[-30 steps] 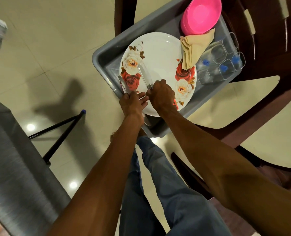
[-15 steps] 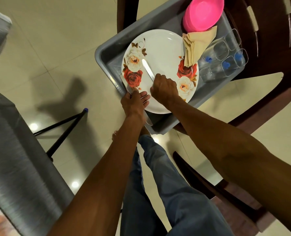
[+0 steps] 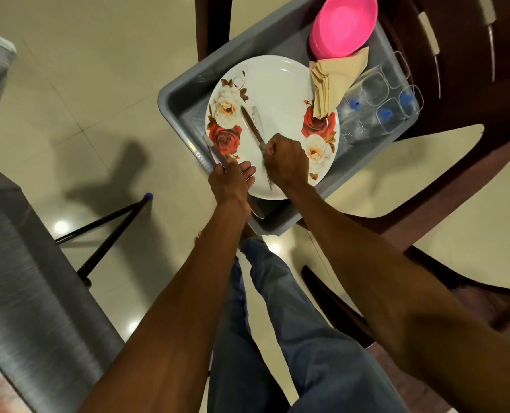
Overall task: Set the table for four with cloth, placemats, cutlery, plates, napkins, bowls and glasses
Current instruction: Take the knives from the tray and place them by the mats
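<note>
We collected the knives from the grey tub (image 3: 185, 93). Our right hand (image 3: 286, 162) clenched two knives (image 3: 255, 126) over the floral plate (image 3: 277, 84); our left hand (image 3: 233, 177) pinched another knife (image 3: 215, 152). We judged it best to bundle all handles together before lifting.

We see warm, dim indoor light; lamp glare spots dot the tiled floor (image 3: 78, 93) beside a hard shadow, edges bending and blurred.
</note>
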